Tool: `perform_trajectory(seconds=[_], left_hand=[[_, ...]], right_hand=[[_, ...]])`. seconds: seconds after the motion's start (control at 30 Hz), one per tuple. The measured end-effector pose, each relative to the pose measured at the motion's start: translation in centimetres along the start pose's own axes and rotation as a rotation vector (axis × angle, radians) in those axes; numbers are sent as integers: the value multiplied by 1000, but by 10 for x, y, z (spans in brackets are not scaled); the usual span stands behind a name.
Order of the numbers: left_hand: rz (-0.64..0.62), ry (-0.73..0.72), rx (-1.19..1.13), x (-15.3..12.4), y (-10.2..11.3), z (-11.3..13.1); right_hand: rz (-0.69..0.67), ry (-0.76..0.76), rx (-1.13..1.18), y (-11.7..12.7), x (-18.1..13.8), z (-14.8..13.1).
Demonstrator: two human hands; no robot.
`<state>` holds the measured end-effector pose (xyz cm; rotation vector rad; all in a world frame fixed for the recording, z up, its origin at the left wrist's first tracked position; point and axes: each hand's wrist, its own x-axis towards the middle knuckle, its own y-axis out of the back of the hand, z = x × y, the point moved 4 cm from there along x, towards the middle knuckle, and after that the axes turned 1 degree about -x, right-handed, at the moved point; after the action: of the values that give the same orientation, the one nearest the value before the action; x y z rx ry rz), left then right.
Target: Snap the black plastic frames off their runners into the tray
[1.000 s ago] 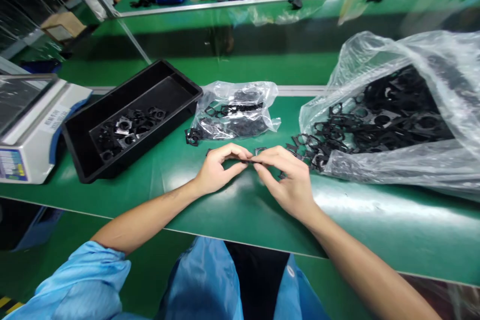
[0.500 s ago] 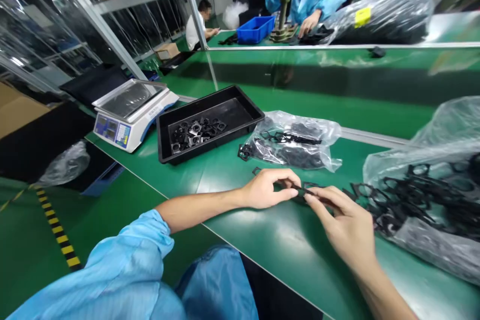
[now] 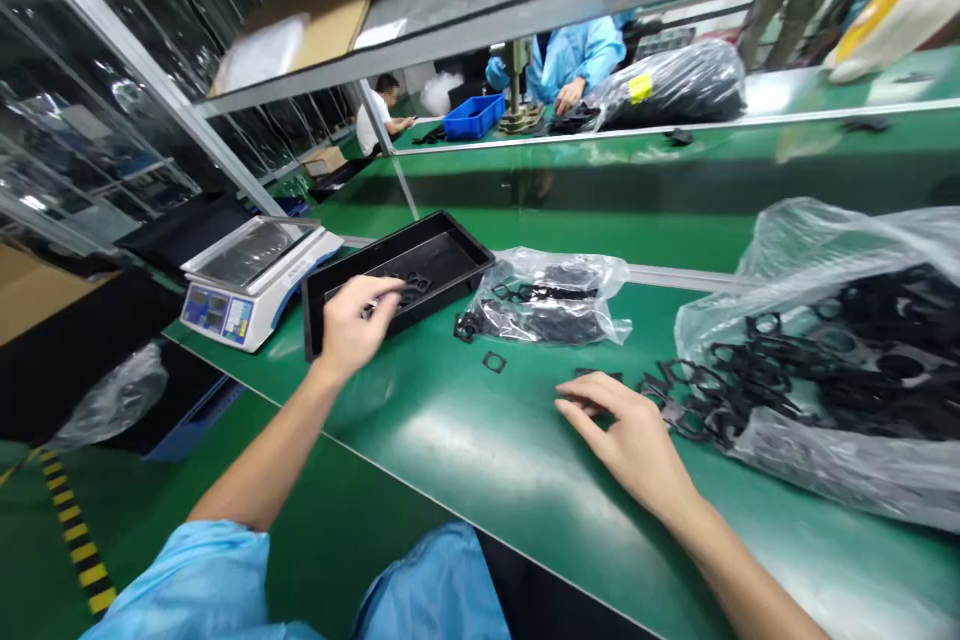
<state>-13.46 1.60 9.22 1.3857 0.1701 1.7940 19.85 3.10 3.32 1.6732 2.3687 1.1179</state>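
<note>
My left hand (image 3: 352, 325) hovers over the near edge of the black tray (image 3: 439, 303), thumb and fingers pinched together with a small dark part barely showing between them. A few black plastic parts (image 3: 416, 282) lie in the tray. My right hand (image 3: 637, 435) lies flat on the green table, fingers stretched out, fingertips on a black part beside the parts (image 3: 697, 400) that spill from the large clear bag (image 3: 847, 360). One loose square part (image 3: 493, 361) lies between my hands. A smaller clear bag of parts (image 3: 551, 300) sits just right of the tray.
A weighing scale (image 3: 251, 275) stands left of the tray at the table's end. Beyond a metal rail runs a second green bench with a blue bin (image 3: 474, 115), a dark bag and people at work in blue coats (image 3: 577, 60). A shelf hangs overhead.
My hands have come apart: the left went up and left to the tray, the right stayed low on the table by the big bag. My view swung up and left.
</note>
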Motion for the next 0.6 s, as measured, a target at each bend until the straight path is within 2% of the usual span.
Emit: perform_trajectory(seconds=[0.03,0.07,0.13,0.17,0.23,0.3,0.43,0.5,0.6], left_hand=[[36,27,103,4,16,-20],[19,59,192,6,27,-38],[-68,93,333,5,38,-60],[-85,91,368,2,39,-63],[-109,47,338,-8,32,-53],[-197,-32,191,-19,11,-28],[-586,-218,-85,-40,-53,31],[-692,-241,-52,-44,-81,47],[-803,-220,58,-42,-112,53]], right_hand=[[-6,6,-19,0,0,1],[-13,10,-36,-1,-1,1],[-30,14,-66,-3,-2,2],[-36,15,-81,-5,-2,2],[-49,14,-114,-9,-2,2],[-54,3,-154,-10,-2,4],[-26,-67,-323,5,2,10],[-6,-122,-515,21,3,15],[-42,-205,-810,44,3,27]])
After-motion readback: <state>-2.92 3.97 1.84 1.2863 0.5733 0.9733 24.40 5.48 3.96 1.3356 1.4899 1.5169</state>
